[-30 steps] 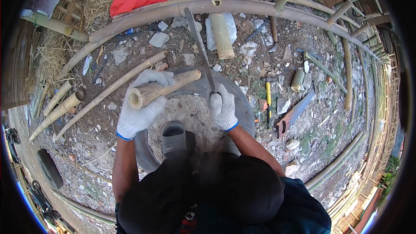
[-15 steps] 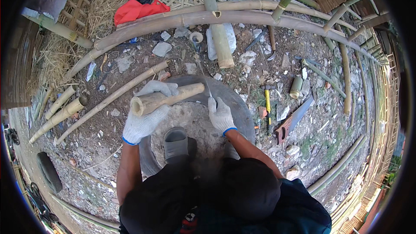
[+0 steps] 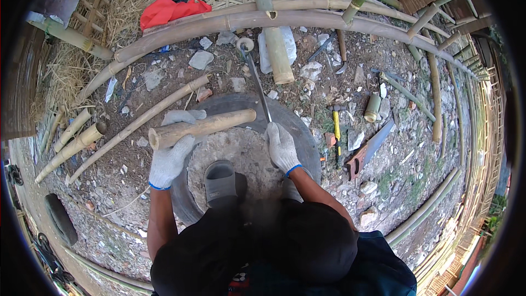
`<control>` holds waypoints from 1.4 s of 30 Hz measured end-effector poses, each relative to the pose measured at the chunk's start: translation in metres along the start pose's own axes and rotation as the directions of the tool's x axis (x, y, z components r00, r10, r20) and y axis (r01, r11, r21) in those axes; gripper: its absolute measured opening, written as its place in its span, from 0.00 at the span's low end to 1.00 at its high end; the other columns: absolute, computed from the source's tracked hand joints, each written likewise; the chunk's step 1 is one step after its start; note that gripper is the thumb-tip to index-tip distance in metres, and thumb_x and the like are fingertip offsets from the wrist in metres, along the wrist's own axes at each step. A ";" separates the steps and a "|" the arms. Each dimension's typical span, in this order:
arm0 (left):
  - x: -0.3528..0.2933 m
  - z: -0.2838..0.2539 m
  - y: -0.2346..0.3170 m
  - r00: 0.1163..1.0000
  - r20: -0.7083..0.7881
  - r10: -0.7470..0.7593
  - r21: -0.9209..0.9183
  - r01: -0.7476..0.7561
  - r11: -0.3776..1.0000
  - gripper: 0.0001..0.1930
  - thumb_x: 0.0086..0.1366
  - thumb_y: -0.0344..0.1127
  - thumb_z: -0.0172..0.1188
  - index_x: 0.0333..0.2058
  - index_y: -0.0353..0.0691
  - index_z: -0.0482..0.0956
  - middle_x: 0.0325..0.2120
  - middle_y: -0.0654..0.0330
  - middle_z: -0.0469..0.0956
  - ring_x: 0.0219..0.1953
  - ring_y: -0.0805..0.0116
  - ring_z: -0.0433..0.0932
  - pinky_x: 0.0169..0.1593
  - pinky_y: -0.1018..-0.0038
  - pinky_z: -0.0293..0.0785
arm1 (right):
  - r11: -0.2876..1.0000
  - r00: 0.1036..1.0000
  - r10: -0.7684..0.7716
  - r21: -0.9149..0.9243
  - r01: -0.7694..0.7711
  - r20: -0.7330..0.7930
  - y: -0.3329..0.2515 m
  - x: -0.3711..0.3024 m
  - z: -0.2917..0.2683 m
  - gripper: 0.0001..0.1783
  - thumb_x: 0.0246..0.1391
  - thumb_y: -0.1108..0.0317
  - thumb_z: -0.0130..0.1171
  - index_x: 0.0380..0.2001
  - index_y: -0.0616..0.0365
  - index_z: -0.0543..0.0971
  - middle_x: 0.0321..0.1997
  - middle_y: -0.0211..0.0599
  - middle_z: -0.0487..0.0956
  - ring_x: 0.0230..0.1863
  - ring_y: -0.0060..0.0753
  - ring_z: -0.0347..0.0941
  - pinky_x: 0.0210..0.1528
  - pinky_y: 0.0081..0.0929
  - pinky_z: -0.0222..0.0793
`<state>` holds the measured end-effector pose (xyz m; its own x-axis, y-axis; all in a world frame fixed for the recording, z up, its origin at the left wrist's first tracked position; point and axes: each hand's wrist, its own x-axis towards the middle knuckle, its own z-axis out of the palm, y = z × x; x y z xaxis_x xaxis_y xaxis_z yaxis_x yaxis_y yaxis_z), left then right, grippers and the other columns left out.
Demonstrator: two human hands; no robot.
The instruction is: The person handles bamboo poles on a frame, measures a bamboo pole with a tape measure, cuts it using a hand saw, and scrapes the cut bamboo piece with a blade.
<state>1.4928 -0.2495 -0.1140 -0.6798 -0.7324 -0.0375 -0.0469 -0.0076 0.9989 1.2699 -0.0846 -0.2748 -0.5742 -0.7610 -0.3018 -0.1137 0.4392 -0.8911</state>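
Note:
My left hand [image 3: 169, 159], in a white knit glove with a blue cuff, is closed round the thicker end of a short tan bamboo piece [image 3: 219, 126]. The piece lies slanted above a flat grey tyre [image 3: 308, 151], its other end pointing right. In the same kind of glove, my right hand [image 3: 282, 147] grips a long narrow-bladed knife [image 3: 256, 85]. The handle is mostly hidden in the fist. The blade runs up and away, its far end overlapping a pale ring-shaped bamboo offcut [image 3: 250, 44] in the view. Blade and bamboo piece are apart.
Right of the tyre lie a yellow-handled hammer [image 3: 337, 134], a handsaw [image 3: 372, 148] and a green bamboo offcut [image 3: 372, 108]. Long bamboo poles [image 3: 219, 23] cross the far side near a red bag [image 3: 172, 12]. A thin pole [image 3: 137, 126] slants at left. Stones litter the ground.
My left hand has shifted slightly left with the bamboo piece, whose open end has turned from view. The knife has rotated, showing more of its flat, and its far end has risen away.

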 end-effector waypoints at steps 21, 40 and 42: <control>0.022 -0.011 0.004 0.994 -0.112 -0.009 -0.097 -0.002 0.995 0.17 0.66 0.32 0.64 0.51 0.37 0.73 0.53 0.51 0.78 0.59 0.61 0.77 0.61 0.63 0.77 | 0.966 0.971 -0.224 -0.113 0.233 0.087 -0.077 -0.004 -0.016 0.31 0.72 0.42 0.44 0.47 0.63 0.79 0.43 0.71 0.80 0.51 0.78 0.74 0.53 0.59 0.70; 0.021 -0.007 -0.005 0.999 -0.040 -0.015 -0.084 0.011 0.996 0.20 0.65 0.30 0.65 0.54 0.39 0.72 0.58 0.49 0.76 0.64 0.56 0.73 0.65 0.62 0.72 | 0.992 0.990 0.068 -0.112 -0.054 0.122 -0.021 0.011 0.000 0.29 0.74 0.45 0.43 0.46 0.63 0.78 0.43 0.68 0.79 0.50 0.75 0.74 0.50 0.56 0.70; 0.020 -0.009 -0.008 0.999 -0.053 -0.011 -0.099 0.006 0.995 0.20 0.65 0.29 0.65 0.54 0.38 0.72 0.58 0.49 0.76 0.64 0.56 0.73 0.65 0.61 0.72 | 0.995 0.996 -0.061 -0.069 0.066 0.070 -0.042 0.005 -0.004 0.28 0.74 0.45 0.45 0.43 0.63 0.78 0.40 0.70 0.78 0.47 0.77 0.73 0.47 0.57 0.70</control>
<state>1.4863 -0.2704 -0.1226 -0.6393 -0.7675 -0.0472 0.0220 -0.0795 0.9966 1.2680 -0.1052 -0.2376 -0.5076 -0.8182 -0.2699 -0.2073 0.4201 -0.8835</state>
